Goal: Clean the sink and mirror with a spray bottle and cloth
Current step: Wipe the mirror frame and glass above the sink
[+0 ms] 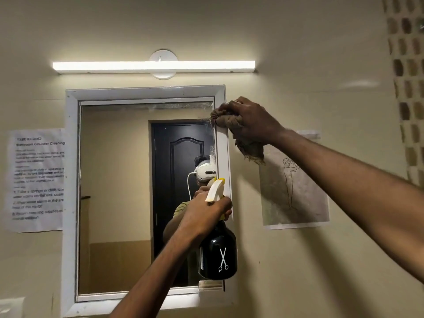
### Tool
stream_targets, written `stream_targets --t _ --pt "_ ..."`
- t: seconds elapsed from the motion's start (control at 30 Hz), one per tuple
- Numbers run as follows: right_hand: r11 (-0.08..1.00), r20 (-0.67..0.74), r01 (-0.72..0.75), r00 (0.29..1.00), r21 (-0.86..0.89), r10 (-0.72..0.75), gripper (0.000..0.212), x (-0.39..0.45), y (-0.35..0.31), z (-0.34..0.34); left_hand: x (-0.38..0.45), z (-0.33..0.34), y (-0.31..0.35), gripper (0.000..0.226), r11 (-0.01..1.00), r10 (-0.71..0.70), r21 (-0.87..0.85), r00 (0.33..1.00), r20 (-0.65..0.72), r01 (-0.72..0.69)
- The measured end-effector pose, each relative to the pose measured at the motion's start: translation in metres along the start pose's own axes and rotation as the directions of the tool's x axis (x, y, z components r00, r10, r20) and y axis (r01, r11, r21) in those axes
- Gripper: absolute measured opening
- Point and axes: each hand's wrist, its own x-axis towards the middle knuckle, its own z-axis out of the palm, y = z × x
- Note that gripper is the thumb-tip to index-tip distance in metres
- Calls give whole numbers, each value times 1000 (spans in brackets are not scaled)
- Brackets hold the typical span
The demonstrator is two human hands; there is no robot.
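I am pressing the brown cloth (pixel 231 121), bunched in my right hand (pixel 250 120), against the upper right corner of the mirror (pixel 119 180), where the glass is meeting the white frame (pixel 71 180); this grip is closed tight around the cloth. My left hand (pixel 204 214) is wrapping the neck of the black spray bottle (pixel 218 251), holding it upright near the right edge. A wet haze is showing along the top; I am judging that slow overlapping strokes, moving down from this corner, are best. The sink is not visible.
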Motion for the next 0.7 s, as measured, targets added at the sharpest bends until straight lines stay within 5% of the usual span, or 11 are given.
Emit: stream_targets --t 0.1,0.33,0.53,0.7 --pt "1000 0 29 1000 8 -29 44 -26 -9 12 -4 3 -1 15 999 10 47 999 -31 -9" --pt "981 237 171 953 88 -188 42 -91 -23 24 -13 9 -2 8 1000 -5 11 998 55 4" --pt "1000 25 23 999 16 -24 47 -16 -3 5 -14 12 -1 23 999 -1 45 1000 -31 3" --pt "990 72 137 988 42 -140 41 -69 -13 31 -23 17 -5 27 999 -19 27 997 -81 22"
